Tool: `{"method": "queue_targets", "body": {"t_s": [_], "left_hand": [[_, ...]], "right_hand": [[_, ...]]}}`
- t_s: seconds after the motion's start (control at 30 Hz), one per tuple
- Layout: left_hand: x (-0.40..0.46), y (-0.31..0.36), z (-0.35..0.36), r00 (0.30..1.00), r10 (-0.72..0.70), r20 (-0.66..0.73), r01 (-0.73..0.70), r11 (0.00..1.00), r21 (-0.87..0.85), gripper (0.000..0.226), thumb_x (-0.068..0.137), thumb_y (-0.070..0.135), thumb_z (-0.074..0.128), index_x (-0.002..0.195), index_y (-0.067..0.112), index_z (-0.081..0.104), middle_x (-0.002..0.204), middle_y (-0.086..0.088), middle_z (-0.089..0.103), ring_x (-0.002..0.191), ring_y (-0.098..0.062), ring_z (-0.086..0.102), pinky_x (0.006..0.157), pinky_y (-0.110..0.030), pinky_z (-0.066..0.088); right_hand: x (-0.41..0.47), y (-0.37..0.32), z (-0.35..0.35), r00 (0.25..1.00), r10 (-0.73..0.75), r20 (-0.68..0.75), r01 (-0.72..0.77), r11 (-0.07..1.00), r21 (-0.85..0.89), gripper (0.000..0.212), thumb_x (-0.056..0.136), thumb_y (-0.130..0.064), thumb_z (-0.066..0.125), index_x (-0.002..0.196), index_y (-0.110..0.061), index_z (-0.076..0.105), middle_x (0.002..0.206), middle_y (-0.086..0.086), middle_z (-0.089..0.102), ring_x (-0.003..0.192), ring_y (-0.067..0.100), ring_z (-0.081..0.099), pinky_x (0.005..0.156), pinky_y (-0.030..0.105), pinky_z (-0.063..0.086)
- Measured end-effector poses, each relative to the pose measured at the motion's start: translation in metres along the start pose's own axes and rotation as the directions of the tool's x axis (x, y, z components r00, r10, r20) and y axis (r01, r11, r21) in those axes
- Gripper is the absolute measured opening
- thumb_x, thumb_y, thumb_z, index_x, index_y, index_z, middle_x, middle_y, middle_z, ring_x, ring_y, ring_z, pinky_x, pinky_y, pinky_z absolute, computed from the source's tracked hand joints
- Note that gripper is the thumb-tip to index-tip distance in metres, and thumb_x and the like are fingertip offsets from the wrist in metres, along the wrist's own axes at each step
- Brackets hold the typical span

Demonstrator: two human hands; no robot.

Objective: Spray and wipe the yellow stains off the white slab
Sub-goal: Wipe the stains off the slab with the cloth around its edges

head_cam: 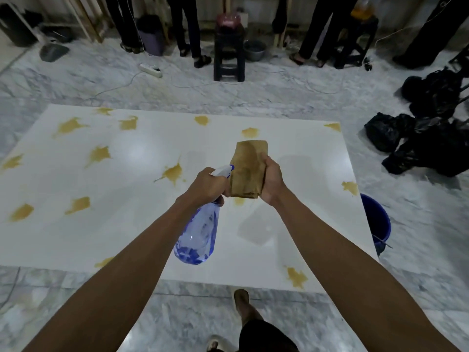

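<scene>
While the white slab lies flat on the marble floor with yellow stains scattered across it, the left hand is closed around a blue spray bottle and the right hand clamps a folded brown cloth above the slab

Glossy white slab, translucent blue plastic spray bottle, matt brown cloth
</scene>
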State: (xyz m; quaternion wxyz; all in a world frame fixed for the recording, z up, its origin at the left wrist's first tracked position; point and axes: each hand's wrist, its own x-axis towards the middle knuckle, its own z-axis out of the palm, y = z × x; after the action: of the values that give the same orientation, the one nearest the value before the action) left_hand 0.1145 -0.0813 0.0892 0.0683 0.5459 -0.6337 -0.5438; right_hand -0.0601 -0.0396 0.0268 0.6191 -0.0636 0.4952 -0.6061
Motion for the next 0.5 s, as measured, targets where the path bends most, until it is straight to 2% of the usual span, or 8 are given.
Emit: {"method": "queue_targets", "body": {"t_s": [0.03, 0.17, 0.23, 0.3, 0.37, 0.43, 0.5], "left_hand": [[0.01, 0.003, -0.001, 1.0, -0.016, 0.013, 0.016, 1.0, 0.005, 0.009, 0.076, 0.009, 0.055, 0.078, 0.003, 0.062, 0.072, -0.021, 0.058, 0.043, -0.027, 0.054, 0.052, -0.024, 0.048], [0.064, 0.014, -0.001, 0.991, -0.127, 0.028, 0.126, 0.991, 0.047, 0.04, 0.091, 0.019, 0.05, 0.06, -0.004, 0.06, 0.068, -0.029, 0.064, 0.042, -0.026, 0.058, 0.055, -0.025, 0.053], [0.091, 0.018, -0.004, 0.989, -0.145, -0.002, 0.145, 0.989, 0.014, 0.038, 0.092, 0.02, 0.051, 0.072, -0.01, 0.066, 0.078, -0.031, 0.072, 0.042, -0.023, 0.06, 0.06, -0.028, 0.054], [0.115, 0.023, -0.009, 0.987, -0.149, -0.052, 0.147, 0.988, -0.044, 0.037, 0.094, 0.021, 0.053, 0.096, -0.013, 0.067, 0.082, -0.022, 0.075, 0.04, -0.019, 0.06, 0.059, -0.027, 0.053], [0.139, 0.024, -0.014, 0.985, -0.147, -0.085, 0.136, 0.983, -0.122, 0.039, 0.096, 0.023, 0.056, 0.106, -0.013, 0.065, 0.08, -0.017, 0.072, 0.037, -0.017, 0.058, 0.049, -0.023, 0.051], [0.16, 0.023, -0.02, 0.984, -0.138, -0.115, 0.115, 0.976, -0.187, 0.04, 0.098, 0.027, 0.058, 0.102, -0.012, 0.065, 0.083, -0.019, 0.07, 0.036, -0.017, 0.057, 0.044, -0.022, 0.049], [0.176, 0.022, -0.024, 0.983, -0.118, -0.143, 0.094, 0.983, -0.16, 0.036, 0.098, 0.023, 0.057, 0.096, -0.013, 0.065, 0.086, -0.023, 0.071, 0.036, -0.016, 0.056, 0.044, -0.021, 0.048]], "right_hand": [[0.011, -0.002, 0.001, 1.0, 0.024, -0.005, -0.024, 1.0, -0.015, 0.055, 0.103, -0.05, 0.038, 0.13, -0.008, 0.062, 0.126, 0.015, 0.068, 0.111, 0.031, 0.067, 0.097, 0.045, 0.053], [0.063, -0.008, -0.006, 0.991, 0.123, -0.043, -0.128, 0.984, -0.124, 0.055, 0.099, -0.056, 0.049, 0.127, -0.011, 0.062, 0.121, 0.013, 0.071, 0.109, 0.03, 0.069, 0.098, 0.047, 0.054], [0.085, -0.012, -0.012, 0.983, 0.176, -0.045, -0.182, 0.956, -0.231, 0.056, 0.098, -0.056, 0.05, 0.13, -0.011, 0.059, 0.124, 0.012, 0.069, 0.114, 0.03, 0.066, 0.103, 0.049, 0.051], [0.109, -0.021, -0.015, 0.99, 0.123, -0.071, -0.142, 0.857, -0.495, 0.053, 0.102, -0.051, 0.046, 0.135, -0.011, 0.055, 0.128, 0.01, 0.064, 0.117, 0.03, 0.062, 0.104, 0.049, 0.049], [0.14, -0.037, -0.016, 0.993, -0.109, -0.053, 0.027, 0.624, -0.781, 0.04, 0.106, -0.041, 0.041, 0.127, -0.011, 0.059, 0.118, 0.009, 0.065, 0.111, 0.03, 0.062, 0.095, 0.04, 0.05], [0.176, -0.057, -0.013, 0.939, -0.337, 0.065, 0.173, 0.301, -0.938, 0.036, 0.107, -0.033, 0.038, 0.13, -0.013, 0.057, 0.112, 0.013, 0.066, 0.104, 0.034, 0.063, 0.084, 0.038, 0.045], [0.224, -0.074, -0.011, 0.876, -0.44, 0.198, 0.197, -0.048, -0.979, 0.041, 0.108, -0.029, 0.037, 0.147, -0.019, 0.044, 0.129, 0.015, 0.063, 0.115, 0.034, 0.059, 0.095, 0.045, 0.041]]}}
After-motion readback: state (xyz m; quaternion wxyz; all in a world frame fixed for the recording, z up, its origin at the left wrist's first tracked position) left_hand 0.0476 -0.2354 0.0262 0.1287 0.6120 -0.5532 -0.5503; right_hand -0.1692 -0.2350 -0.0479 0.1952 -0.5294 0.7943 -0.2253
